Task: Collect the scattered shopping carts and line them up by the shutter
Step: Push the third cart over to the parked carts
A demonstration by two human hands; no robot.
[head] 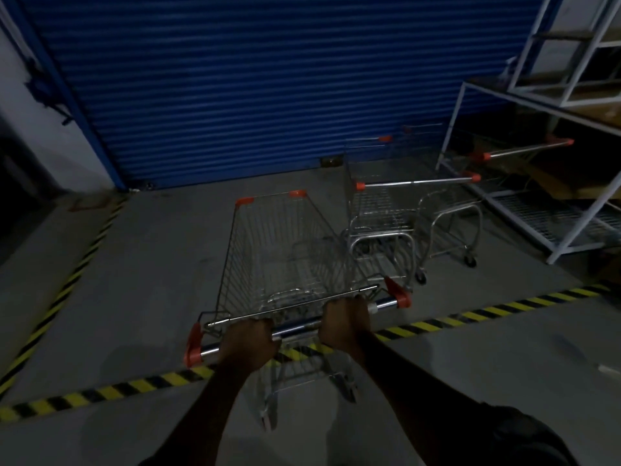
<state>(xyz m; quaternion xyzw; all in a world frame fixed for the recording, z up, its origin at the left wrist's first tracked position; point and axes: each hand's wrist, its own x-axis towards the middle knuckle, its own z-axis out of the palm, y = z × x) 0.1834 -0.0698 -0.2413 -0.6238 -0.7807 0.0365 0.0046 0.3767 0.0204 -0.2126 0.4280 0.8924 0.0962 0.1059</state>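
Light: dim throughout, so I log fine detail with caution.
Left hand [248, 343]: knuckles up, fingers curled round the handle bar [295, 326], close to the bar's left orange end cap [193, 348].
Right hand [346, 322]: it grips the same bar, nearer the right orange end cap [398, 294]. A short bare stretch of bar shows between my two hands.
Held cart [279, 250]: the wire basket runs straight out ahead of both hands, with its front edge pointing toward the shutter. The rear wheels sit below and just ahead of the wrists.
Shutter [268, 79]: blue, ribbed and lowered to the floor. It is well ahead of the hands, and grey floor [151, 264] shows between it and the held cart's front.
Parked cart [381, 210]: ahead and to the right of the right hand, just beside the held cart's right flank. I cannot tell whether they touch.
Second parked cart [450, 227]: further right of that one, and close against it.
Cart under rack [524, 150]: far right of the right hand. Only the handle reads clearly.
White rack [571, 227]: a metal frame at the far right, beyond the parked carts.
Hazard tape [470, 312]: a yellow-black strip that crosses the floor beneath both hands and under the held cart.
Sleeve [524, 432]: dark, on the right upper arm.
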